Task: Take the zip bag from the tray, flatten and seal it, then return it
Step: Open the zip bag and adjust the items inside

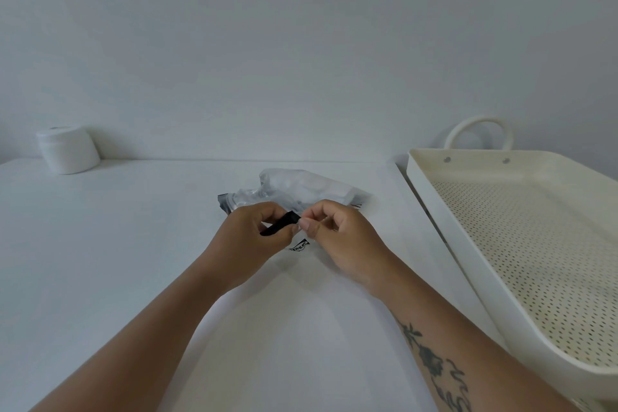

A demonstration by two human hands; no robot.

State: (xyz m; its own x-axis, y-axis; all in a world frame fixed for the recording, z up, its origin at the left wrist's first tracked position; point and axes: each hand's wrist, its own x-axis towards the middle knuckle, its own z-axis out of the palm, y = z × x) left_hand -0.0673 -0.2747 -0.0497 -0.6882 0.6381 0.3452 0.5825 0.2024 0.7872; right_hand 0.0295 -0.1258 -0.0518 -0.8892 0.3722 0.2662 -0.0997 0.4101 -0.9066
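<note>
A clear, crumpled zip bag [301,187] with a black zip strip lies on the white table, just beyond my hands. My left hand [257,237] pinches the black strip near its end. My right hand [337,231] pinches the bag's edge right beside it, thumb and forefinger closed, fingertips almost touching the left hand's. A small black printed logo shows on the bag below the hands. The cream perforated tray [444,211] stands to the right with nothing visible inside it.
A white roll [68,149] sits at the back left against the wall. The tray has a loop handle [478,130] at its far end and overhangs the table's right side. The white table [117,244] extends left of my arms.
</note>
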